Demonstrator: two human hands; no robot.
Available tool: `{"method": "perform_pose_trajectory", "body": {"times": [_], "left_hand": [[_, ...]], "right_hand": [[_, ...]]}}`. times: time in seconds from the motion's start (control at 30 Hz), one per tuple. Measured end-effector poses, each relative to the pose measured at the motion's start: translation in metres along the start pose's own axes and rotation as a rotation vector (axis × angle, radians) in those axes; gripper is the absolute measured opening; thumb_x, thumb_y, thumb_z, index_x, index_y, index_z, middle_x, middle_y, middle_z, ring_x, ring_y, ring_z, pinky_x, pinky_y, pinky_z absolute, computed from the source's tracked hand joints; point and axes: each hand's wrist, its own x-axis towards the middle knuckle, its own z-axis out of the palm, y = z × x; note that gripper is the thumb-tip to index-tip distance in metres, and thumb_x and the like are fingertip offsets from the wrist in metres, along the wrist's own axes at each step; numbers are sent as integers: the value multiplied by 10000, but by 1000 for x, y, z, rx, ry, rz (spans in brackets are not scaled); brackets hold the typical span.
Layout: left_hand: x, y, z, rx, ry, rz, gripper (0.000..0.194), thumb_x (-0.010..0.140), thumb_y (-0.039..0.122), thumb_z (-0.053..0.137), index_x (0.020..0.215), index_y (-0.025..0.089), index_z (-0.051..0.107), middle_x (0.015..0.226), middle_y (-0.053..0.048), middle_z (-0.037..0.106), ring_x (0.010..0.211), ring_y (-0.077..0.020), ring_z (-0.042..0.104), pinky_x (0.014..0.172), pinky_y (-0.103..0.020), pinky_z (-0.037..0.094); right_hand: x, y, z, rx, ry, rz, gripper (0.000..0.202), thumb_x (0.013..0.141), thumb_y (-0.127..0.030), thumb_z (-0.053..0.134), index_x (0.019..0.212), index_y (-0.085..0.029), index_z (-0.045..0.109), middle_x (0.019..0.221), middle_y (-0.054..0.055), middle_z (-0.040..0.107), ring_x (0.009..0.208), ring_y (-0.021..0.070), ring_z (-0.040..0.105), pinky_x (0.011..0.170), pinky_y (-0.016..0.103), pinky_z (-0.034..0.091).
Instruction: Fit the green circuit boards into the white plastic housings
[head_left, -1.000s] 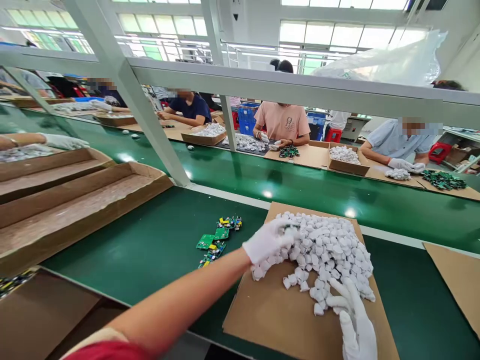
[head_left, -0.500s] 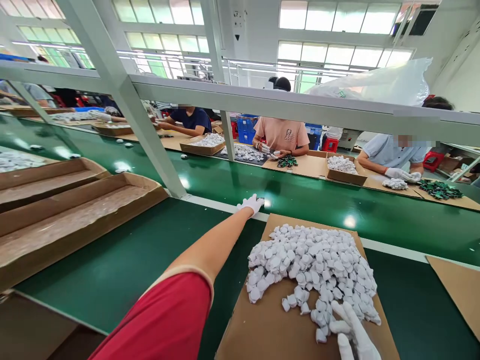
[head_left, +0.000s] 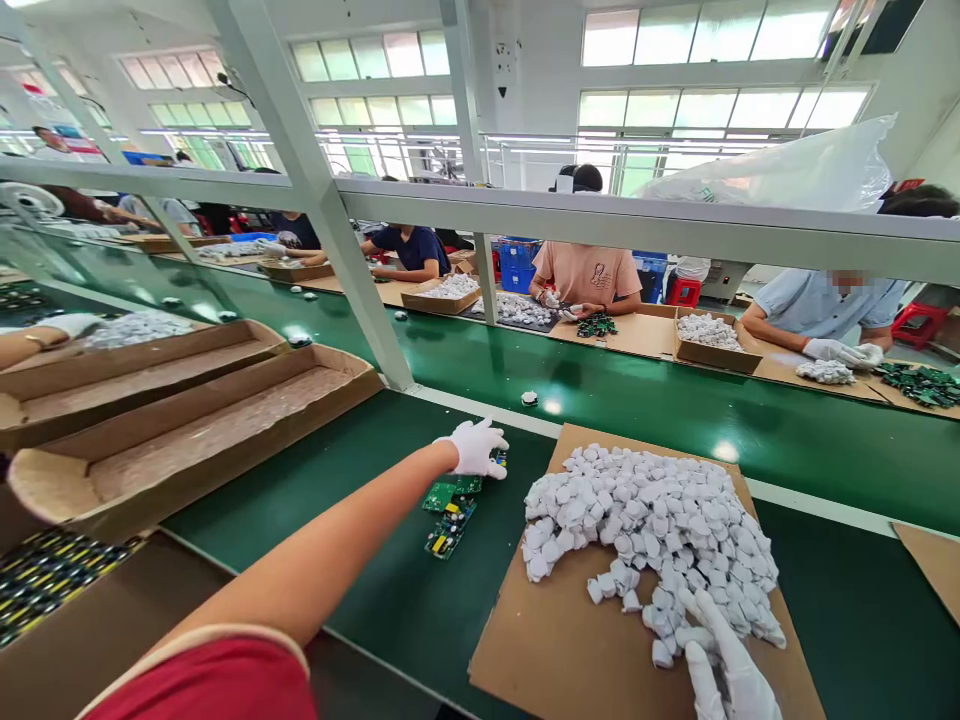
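My left hand (head_left: 475,447), in a white glove, reaches over the green bench with its fingers apart. Just under the fingertips lies part of a circuit board with blue and yellow components; I cannot tell whether they touch it. More green circuit boards (head_left: 450,518) lie below that hand on the bench. My right hand (head_left: 724,655), also gloved, rests open at the near edge of a heap of small white pieces (head_left: 652,530). The heap lies on a brown cardboard sheet (head_left: 532,640). One small white-topped piece (head_left: 529,398) sits on the green conveyor belt.
Long cardboard trays (head_left: 225,430) stand at the left. A box of circuit boards (head_left: 52,585) is at the lower left. A white metal post (head_left: 352,250) and rail cross in front. Co-workers sit beyond the belt (head_left: 637,390); another gloved hand (head_left: 71,325) shows far left.
My left hand has drawn back from the belt's edge to the circuit boards on the bench. A white-topped piece now shows on the belt. The view has turned left; my right hand stays by the heap.
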Motion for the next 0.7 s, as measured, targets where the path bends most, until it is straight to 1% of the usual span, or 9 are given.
{"method": "perform_pose_trajectory", "body": {"times": [0.07,0.13,0.23,0.3,0.37,0.43,0.53,0.6,0.7], "left_hand": [[-13,5,5,21,27,5,453,457,367,796,888,254,712,1253,-83,574,1292,-390,312,1062,-562,131],[-23,16,8,17,68,19,449,517,379,762,942,246,702,1296,-89,536,1303,-378,294,1069,-550,134],[-44,44,11,-59,130,91,509,647,437,663,1108,222,633,1343,-80,481,1276,-291,358,1076,-406,241],[-66,69,14,-290,140,166,534,683,448,627,1160,211,594,1273,-71,533,1168,-252,471,1021,-354,338],[-92,93,19,-685,1,217,543,684,427,632,1177,206,575,1151,-73,602,1019,-241,560,903,-354,440],[-117,116,31,-1032,-276,225,567,686,444,642,1191,200,557,1022,-84,641,818,-209,616,734,-330,499],[-145,141,64,-1410,-596,202,629,670,504,667,1184,169,528,809,-65,649,623,-160,629,546,-245,477],[-153,152,89,-1607,-724,128,606,689,499,663,1177,174,507,810,-69,652,610,-147,645,501,-198,457],[-153,165,117,-1791,-839,27,490,731,375,668,1154,185,508,884,-85,658,636,-140,665,510,-180,468]], "right_hand": [[2,5,-1,-9,-28,-37,465,886,-446,397,1261,-200,522,1089,91,676,856,244,678,619,288,574],[4,7,-4,-9,-54,-59,443,878,-429,431,1231,-185,543,1068,89,687,872,235,677,646,274,569],[5,3,-10,23,-41,-44,400,885,-378,444,1209,-171,551,1073,95,680,944,228,650,758,293,543],[6,-5,-11,32,-57,-52,338,887,-339,444,1150,-180,586,1033,92,681,904,214,647,747,297,535],[6,-12,-9,-43,-122,-104,292,860,-326,486,1088,-203,620,989,87,667,876,218,628,767,328,517],[6,-18,-7,-171,-153,-135,273,815,-322,544,1052,-225,638,950,81,647,859,235,603,779,371,497],[3,-21,-7,-264,-151,-152,282,792,-317,574,1059,-247,632,995,82,619,897,251,578,796,397,479],[2,-20,-11,-232,-128,-148,295,798,-343,577,1069,-232,615,1050,91,601,948,249,568,821,387,476],[5,-17,-18,-200,-101,-112,361,802,-389,586,1114,-208,579,1074,101,592,979,244,567,828,374,482]]}}
